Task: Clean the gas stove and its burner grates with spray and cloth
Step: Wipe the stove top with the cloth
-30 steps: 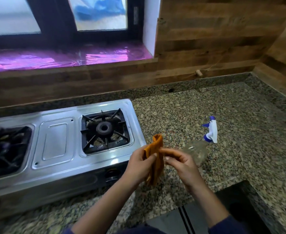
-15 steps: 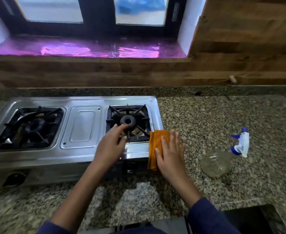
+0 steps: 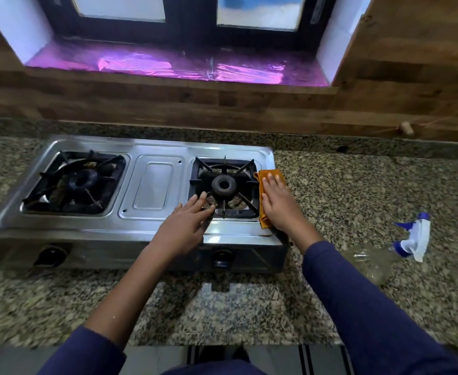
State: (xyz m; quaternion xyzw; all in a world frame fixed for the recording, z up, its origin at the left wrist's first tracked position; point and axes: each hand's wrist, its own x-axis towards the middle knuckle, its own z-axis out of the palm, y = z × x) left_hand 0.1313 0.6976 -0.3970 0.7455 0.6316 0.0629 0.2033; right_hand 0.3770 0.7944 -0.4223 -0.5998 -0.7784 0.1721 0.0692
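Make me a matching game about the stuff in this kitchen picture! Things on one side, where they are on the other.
Things:
1. orange folded cloth
2. clear plastic spray bottle with a blue and white trigger
3. black round burner ring
4. left hand

Places:
A. lying on its side on the granite counter
B. in the middle of the right grate
C. pressed under the right hand
D. on the front left corner of the right grate

Pairs: 1-C, 2-A, 3-B, 4-D

no text, label, brand or number is legible anywhere in view.
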